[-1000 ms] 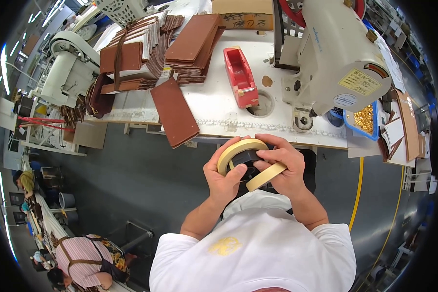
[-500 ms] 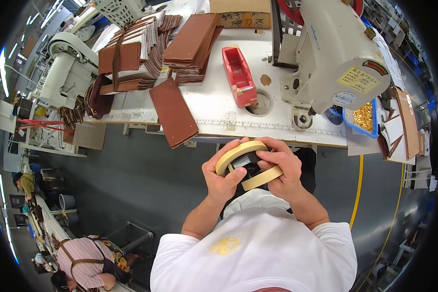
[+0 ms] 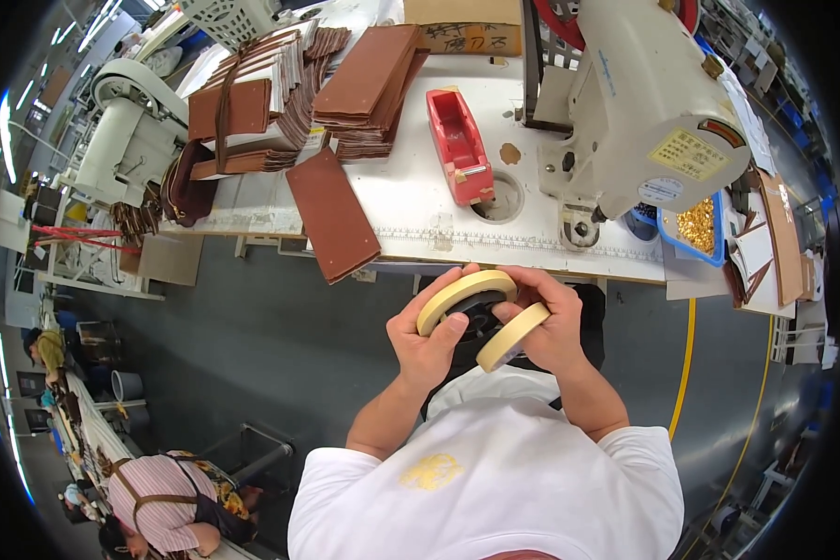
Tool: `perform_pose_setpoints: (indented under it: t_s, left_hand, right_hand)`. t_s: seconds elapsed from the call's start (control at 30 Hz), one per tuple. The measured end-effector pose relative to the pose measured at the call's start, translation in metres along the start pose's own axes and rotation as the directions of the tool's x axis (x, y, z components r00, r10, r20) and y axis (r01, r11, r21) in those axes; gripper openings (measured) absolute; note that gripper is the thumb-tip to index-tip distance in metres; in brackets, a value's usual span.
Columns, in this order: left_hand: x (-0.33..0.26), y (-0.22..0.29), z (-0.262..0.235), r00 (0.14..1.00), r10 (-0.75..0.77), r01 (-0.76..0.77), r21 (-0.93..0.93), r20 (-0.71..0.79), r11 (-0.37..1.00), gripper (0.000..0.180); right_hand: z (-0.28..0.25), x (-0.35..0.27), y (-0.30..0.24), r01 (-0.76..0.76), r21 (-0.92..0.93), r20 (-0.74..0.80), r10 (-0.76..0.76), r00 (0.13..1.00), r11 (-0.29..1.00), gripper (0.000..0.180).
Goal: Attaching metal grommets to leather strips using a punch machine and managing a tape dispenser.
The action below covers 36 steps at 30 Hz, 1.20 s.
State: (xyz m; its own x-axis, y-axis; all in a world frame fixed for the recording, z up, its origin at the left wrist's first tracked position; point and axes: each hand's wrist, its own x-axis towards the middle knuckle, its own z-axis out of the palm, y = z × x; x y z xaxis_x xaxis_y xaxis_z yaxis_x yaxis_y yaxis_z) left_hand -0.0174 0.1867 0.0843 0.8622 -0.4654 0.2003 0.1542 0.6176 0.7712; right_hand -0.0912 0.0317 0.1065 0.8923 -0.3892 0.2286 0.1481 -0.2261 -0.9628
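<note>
In front of my chest, just off the table's near edge, I hold two pale yellow rolls of tape. My left hand point(image 3: 421, 340) is closed around the left tape roll point(image 3: 443, 297), thumb at its inner edge. A black hub point(image 3: 479, 322) shows in this roll's opening; how firmly it sits there I cannot tell. My right hand point(image 3: 557, 324) grips the right tape roll point(image 3: 513, 337), which is tilted, while its thumb reaches toward the hub. Beyond my hands, a red tape dispenser point(image 3: 457, 145) stands on the table with its roll space bare.
A white sewing machine point(image 3: 663, 112) stands at the right of the white table point(image 3: 415, 224). Beside it is a blue tray point(image 3: 693, 227) of gold-coloured small parts. Brown panels point(image 3: 369, 79) are stacked at left; one panel point(image 3: 331, 215) overhangs the edge. A co-worker point(image 3: 168, 499) bends at lower left.
The right tape roll has turned and shifted slightly right, away from the left one. My right thumb has moved in closer to the hub. The tabletop things have stayed put.
</note>
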Motion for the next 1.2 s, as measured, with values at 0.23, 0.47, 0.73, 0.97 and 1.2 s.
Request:
perform_pose_setpoints:
  t_s: [0.23, 0.47, 0.73, 0.97, 1.2]
  left_hand:
    - [0.004, -0.003, -0.008, 0.909, 0.276, -0.358, 0.249, 0.312, 0.9, 0.05]
    - [0.008, -0.004, -0.015, 0.883, 0.297, -0.392, 0.223, 0.364, 0.893, 0.048]
    - [0.016, 0.018, 0.004, 0.982, 0.09, -0.187, 0.79, 0.166, 0.584, 0.039]
    - [0.111, 0.009, -0.009, 0.972, 0.131, 0.083, 0.805, -0.195, 0.587, 0.028]
    - [0.233, -0.023, -0.018, 0.95, -0.125, 0.251, 0.461, -0.287, 0.851, 0.034]
  right_hand:
    - [-0.003, -0.001, 0.019, 0.216, 0.077, 0.007, -0.217, 0.976, 0.973, 0.039]
    - [-0.009, 0.001, 0.018, 0.293, 0.05, 0.026, -0.295, 0.955, 0.955, 0.044]
    - [-0.019, 0.035, 0.0, 0.465, -0.229, 0.177, -0.433, 0.884, 0.855, 0.043]
    - [-0.018, 0.073, 0.044, 0.027, -0.252, -0.192, -0.078, 0.978, 0.967, 0.043]
    - [0.005, 0.134, 0.134, 0.013, -0.324, -0.301, -0.116, 0.946, 0.946, 0.051]
